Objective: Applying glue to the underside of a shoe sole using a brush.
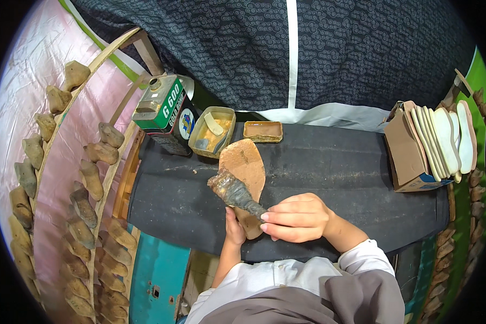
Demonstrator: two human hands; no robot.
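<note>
Right of the right hand (297, 218), there is room to pass over the black tablecloth (351, 156) as far as the cardboard box (402, 146) of insoles (444, 141). Beyond the left hand (234, 229), the metal can (164, 119), yellowish tub (204, 152) and shallow tray (263, 139) bar the way.

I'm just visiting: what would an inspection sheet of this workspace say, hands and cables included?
Surface: dark cover with pale specks and streaks
Job's things: brown sole-shaped piece; crusted brush-like tool before it, contact unclear
Clutter: green-and-black tin, open tub, shallow tray at back; cardboard box with pale sole-shaped pieces at right
Hands: left hand holds the brown piece, right hand grips the tool's thin end
Cables: nothing seen
Surroundings: foot-shaped forms on racks, dark patterned curtain
</note>
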